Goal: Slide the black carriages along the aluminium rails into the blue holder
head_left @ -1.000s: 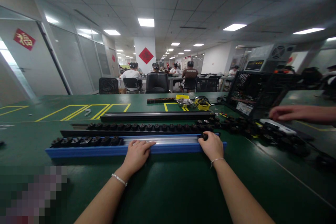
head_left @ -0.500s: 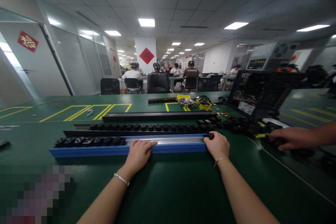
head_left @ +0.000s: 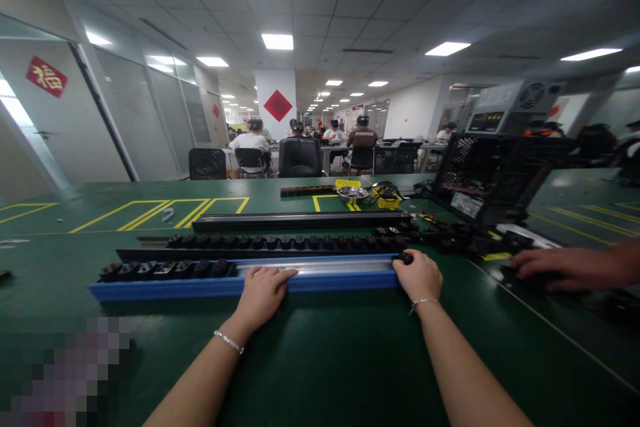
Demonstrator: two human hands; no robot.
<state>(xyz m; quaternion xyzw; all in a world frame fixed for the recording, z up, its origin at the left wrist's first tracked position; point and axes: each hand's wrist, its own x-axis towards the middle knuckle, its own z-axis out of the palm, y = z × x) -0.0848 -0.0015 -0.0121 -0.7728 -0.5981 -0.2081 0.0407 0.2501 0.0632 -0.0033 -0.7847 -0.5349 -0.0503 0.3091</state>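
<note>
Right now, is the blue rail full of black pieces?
Partly full: black pieces fill the left of the blue rail; its silver channel lies bare toward the right hand.

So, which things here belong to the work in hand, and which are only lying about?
In hand: blue rail under the left hand; black part touched by the right hand; row of black parts in that rail.
Lying about: black rails behind; metal bowl; open computer case; co-worker's hand.
</note>
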